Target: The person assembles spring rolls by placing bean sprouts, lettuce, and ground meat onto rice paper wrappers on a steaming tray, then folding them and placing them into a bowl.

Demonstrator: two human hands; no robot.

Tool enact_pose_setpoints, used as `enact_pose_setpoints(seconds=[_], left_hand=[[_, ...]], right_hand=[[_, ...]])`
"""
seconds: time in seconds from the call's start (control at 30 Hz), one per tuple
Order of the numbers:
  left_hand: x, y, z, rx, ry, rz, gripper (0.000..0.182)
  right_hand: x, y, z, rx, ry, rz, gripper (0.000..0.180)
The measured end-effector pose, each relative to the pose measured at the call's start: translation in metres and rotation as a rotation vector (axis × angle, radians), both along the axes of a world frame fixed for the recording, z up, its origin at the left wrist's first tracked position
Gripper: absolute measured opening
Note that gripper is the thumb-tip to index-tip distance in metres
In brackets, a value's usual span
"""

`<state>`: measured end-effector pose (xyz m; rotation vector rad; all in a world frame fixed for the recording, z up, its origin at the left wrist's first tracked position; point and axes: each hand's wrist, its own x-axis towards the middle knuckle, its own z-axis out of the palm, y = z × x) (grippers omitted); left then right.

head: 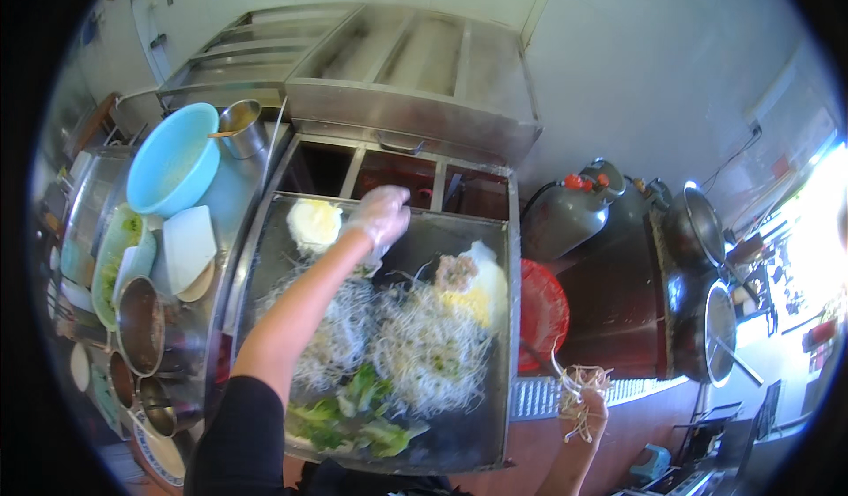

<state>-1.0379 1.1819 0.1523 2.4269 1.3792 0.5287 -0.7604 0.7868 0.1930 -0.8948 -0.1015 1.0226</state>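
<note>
My left hand (383, 218), in a clear plastic glove, is over the back of a flat metal griddle (437, 231); its fingers point away from me and whether it holds anything cannot be seen. Beside it lies a fried egg (315, 224). My right hand (586, 416) is off the griddle's right side and grips a clump of bean sprouts (575, 390). Heaps of bean sprouts (430, 350) cover the middle of the griddle. Leafy greens (371, 396) lie near its front edge. At the right are another egg (487, 277) and a patty of minced meat (457, 272).
Left of the griddle stand a blue basin (175, 158), a steel pot with a wooden handle in it (244, 128), a white cutting board (189, 247) and steel pots (142, 324). A red basin (543, 310), gas cylinders (570, 221) and woks (702, 224) are at the right.
</note>
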Motion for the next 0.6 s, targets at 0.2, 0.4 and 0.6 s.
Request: enact_pose_setpoints(seconds=[0.2, 0.4, 0.6], left_hand=[[0.049, 0.118, -0.022, 0.031, 0.077, 0.275, 0.027], [0.050, 0.140, -0.035, -0.086, 0.285, 0.262, 0.035], [0.039, 0.108, -0.034, -0.005, 0.267, 0.209, 0.039]], right_hand=[[0.019, 0.023, 0.010, -0.070, -0.082, 0.015, 0.039], [0.017, 0.048, 0.015, -0.222, -0.152, 0.063, 0.034], [0.007, 0.087, -0.006, -0.236, -0.134, 0.083, 0.029]])
